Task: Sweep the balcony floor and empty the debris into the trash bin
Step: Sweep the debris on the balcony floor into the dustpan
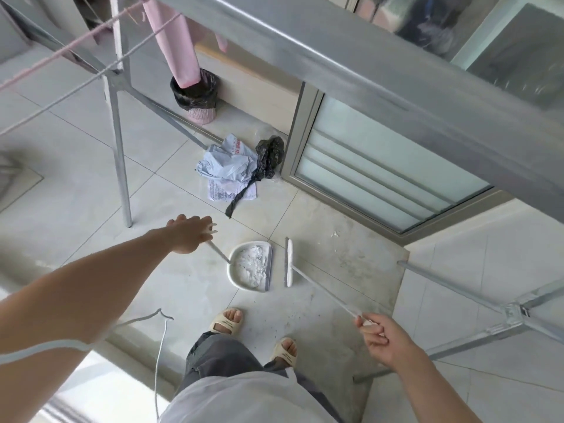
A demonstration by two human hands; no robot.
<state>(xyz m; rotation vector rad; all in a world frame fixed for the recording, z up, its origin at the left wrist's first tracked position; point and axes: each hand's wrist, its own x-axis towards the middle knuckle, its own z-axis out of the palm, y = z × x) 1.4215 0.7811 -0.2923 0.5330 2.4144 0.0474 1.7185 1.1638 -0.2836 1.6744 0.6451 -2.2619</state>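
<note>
A white dustpan [235, 279] rests on the tiled floor ahead of my feet, with white scraps [252, 265] piled inside. My left hand [189, 233] grips the top of the dustpan's long handle. The white broom [288, 262] stands with its head just right of the dustpan's lip, and my right hand [383, 337] holds the end of its stick. A pink trash bin [195, 97] lined with a black bag sits by the far wall, partly hidden behind a hanging pink cloth. Crumpled grey packaging, a printed paper [227, 166] and a black plastic bag [265, 160] lie beyond the dustpan.
A metal drying rack's legs [120, 154] stand at the left, and another rack's legs [476, 303] cross the right. A frosted sliding door [381, 154] lies ahead on the right. A thick metal bar [351, 65] runs overhead. White crumbs [335, 234] dot the dusty floor near the door.
</note>
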